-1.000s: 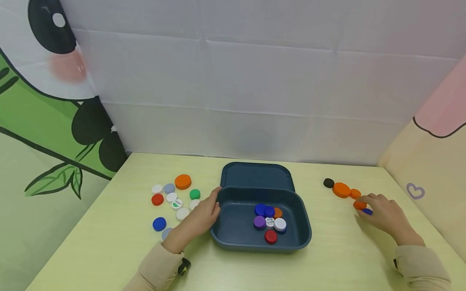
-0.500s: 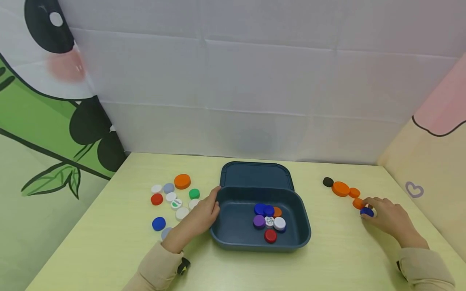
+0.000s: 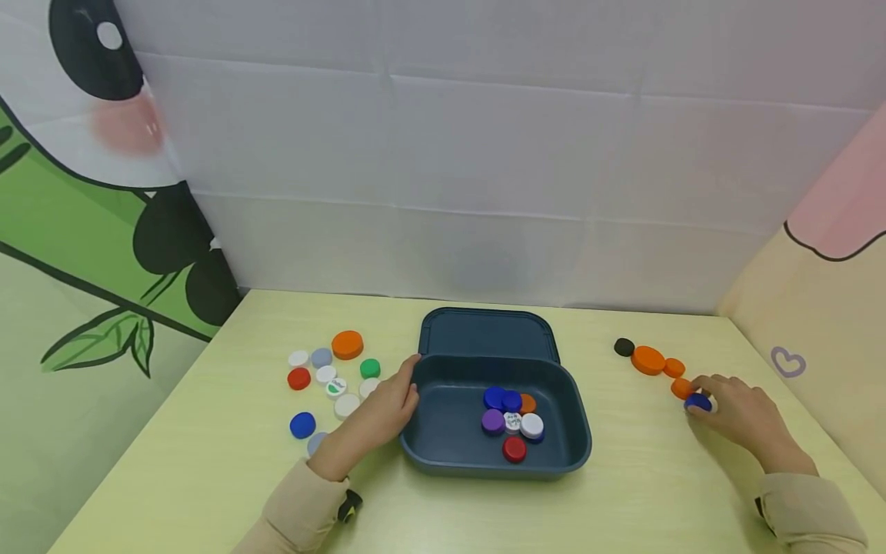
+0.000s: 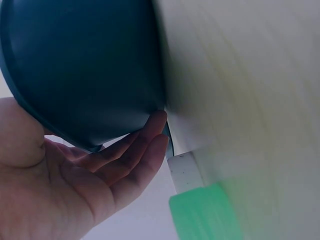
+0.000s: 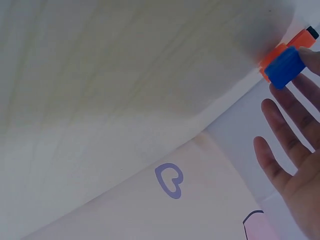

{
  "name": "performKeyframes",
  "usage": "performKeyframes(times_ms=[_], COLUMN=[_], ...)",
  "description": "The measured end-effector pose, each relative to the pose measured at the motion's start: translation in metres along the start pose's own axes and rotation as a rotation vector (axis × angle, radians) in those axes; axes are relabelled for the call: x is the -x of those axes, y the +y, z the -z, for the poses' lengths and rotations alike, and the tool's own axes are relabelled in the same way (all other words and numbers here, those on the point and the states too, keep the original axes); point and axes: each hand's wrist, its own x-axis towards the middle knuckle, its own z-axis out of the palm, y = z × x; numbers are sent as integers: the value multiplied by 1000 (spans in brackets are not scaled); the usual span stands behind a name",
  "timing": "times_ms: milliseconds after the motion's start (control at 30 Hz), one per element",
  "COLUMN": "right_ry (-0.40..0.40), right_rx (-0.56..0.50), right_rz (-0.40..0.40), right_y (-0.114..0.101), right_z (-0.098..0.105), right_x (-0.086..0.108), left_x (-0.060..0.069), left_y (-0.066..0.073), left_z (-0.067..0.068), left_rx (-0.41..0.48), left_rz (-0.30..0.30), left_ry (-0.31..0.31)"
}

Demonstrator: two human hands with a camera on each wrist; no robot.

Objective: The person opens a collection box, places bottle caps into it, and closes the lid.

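Partly hidden, a round, deep-blue bottle cap [image 3: 699,402] is pinched by the right hand [image 3: 741,415] just beside an orange cap [image 3: 681,388], well right of the navy box [image 3: 457,470]. A whitish sliver [image 3: 714,403] behind it is unclear; the left hand [image 3: 384,408] grips the box's left wall, its wrist covering part of a pale-blue cap [image 3: 315,443].

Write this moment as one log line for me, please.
left hand: holds box at left side; right hand: pinches blue cap; box: open, caps inside; lid: behind box
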Motion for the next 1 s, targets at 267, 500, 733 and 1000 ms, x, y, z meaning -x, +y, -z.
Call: performKeyframes(times_ms=[267, 500, 733, 1000], right_ry=[52, 163, 241, 405], right_rx=[38, 60, 81, 127], right_rz=[41, 123, 187, 379], right_y=[-11, -34, -69, -109], right_z=[7, 16, 25, 31], right_x=[-3, -8, -17, -30], left_x=[0, 0, 0, -1], left_y=[1, 1, 1, 1], left_z=[1, 2, 2, 2], left_rx=[2, -4, -8, -12], left_rz=[9, 9, 5, 6], left_ry=[-4, -3, 2, 6])
